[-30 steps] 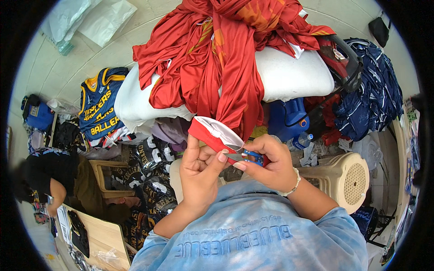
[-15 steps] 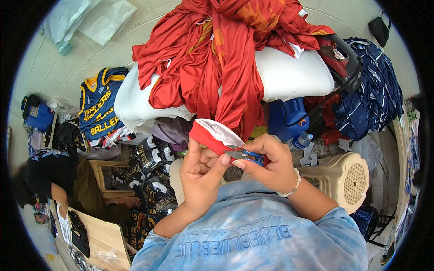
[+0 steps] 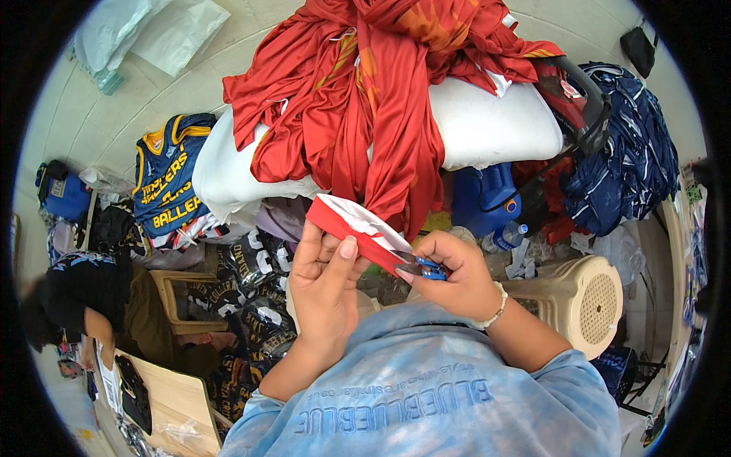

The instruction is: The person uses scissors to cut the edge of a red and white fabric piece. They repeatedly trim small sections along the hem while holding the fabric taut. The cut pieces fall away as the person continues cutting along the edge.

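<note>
Matt cloth band point(image 3: 367, 244); snips point(image 3: 423, 267) with metal blades point(image 3: 409, 260) and plastic handles point(image 3: 434, 270); glossy red fabric point(image 3: 392, 114); smooth plastic stool point(image 3: 537, 301).

- Light-blue tie-dyed shirt point(image 3: 487, 365): two lines of lettering, inverted in this view; one large, in raised blue capitals, the other smaller and fainter.
- Navy jersey point(image 3: 169, 180): several rows of yellow block capitals across the front; small pale emblem near the neckline.
- Dark garments point(image 3: 255, 305): pale and gold lettering with large white characters, partly hidden by folds.
- Blue container point(image 3: 67, 199): pale label, too small to read.

Bright, even light; strong fisheye rim distortion.
</note>
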Demonstrator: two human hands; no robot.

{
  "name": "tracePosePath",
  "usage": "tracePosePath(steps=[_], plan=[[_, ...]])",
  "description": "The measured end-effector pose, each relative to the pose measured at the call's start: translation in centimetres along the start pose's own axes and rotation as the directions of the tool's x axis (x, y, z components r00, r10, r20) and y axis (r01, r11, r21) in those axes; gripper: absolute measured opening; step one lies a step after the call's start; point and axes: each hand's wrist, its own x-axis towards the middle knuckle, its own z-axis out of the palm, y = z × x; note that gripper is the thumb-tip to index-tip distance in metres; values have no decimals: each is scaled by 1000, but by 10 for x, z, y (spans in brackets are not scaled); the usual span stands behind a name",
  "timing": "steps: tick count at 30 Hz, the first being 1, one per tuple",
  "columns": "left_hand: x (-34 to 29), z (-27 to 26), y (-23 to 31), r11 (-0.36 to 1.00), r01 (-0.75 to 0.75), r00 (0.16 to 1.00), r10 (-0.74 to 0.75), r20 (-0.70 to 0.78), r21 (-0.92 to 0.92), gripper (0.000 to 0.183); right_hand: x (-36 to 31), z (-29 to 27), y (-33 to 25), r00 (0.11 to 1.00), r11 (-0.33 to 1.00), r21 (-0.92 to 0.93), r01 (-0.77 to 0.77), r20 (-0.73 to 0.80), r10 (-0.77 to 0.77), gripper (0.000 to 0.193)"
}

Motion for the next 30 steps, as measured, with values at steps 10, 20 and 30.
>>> tracePosePath(steps=[10,20,30], plan=[[-2,6,2,1000,8,997,-10,73,28,53,0,3,-3,980,981,-135,139,-124,-156,29],[-5,9,-2,998,27,994,-32,100,54,52,0,2,-7,963,927,-330,180,-131,-234,32],[-7,8,-3,999,26,991,-28,132,19,53,2,3,-7,948,895,-394,210,-141,-285,33]])
